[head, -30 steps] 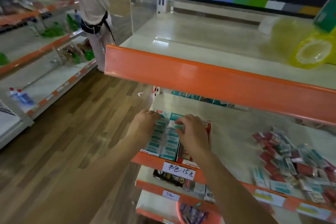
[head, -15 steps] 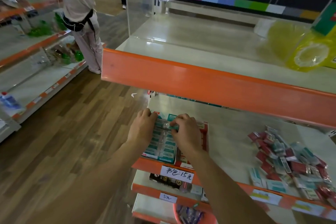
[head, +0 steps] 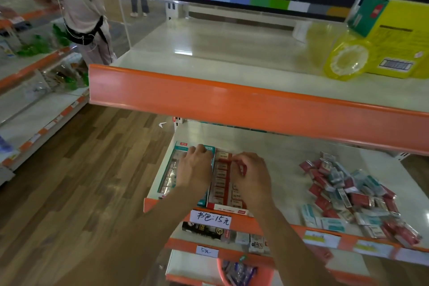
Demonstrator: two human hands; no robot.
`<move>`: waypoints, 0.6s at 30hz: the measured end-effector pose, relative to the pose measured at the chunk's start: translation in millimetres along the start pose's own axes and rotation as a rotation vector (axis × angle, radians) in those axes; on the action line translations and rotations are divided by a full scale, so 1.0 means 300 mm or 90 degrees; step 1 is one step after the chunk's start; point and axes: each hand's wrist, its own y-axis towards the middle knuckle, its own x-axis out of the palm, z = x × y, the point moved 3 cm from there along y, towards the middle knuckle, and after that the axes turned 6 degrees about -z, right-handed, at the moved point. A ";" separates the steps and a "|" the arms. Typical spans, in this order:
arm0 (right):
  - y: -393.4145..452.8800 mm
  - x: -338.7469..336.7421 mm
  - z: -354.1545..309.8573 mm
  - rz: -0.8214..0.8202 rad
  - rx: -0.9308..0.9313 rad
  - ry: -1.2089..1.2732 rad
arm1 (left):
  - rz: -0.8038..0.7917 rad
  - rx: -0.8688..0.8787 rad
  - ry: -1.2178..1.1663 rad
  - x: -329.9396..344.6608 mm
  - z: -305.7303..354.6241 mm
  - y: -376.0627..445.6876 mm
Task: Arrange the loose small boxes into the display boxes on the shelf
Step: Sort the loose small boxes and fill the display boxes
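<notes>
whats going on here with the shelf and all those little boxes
A person is stocking small boxes into two display boxes at the front of a shop shelf. The left hand rests on the teal display box, while the right hand pinches a small red box over the red display box. A pile of loose boxes waits further right on the same shelf.

I see the left hand [head: 196,169] resting on the teal display box [head: 170,170]; the right hand [head: 251,177] pinches a red small box [head: 241,168] over the red display box [head: 220,183]. Loose pile [head: 352,193] lies well apart on the shelf [head: 285,165].
</notes>
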 end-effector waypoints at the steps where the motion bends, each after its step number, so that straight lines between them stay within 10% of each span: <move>1: -0.003 -0.017 0.007 0.006 -0.002 -0.001 | -0.008 -0.002 -0.006 0.007 0.020 -0.003; 18: -0.183 -0.303 0.349 -0.061 0.178 0.004 | -0.061 0.263 -0.126 0.142 0.451 -0.088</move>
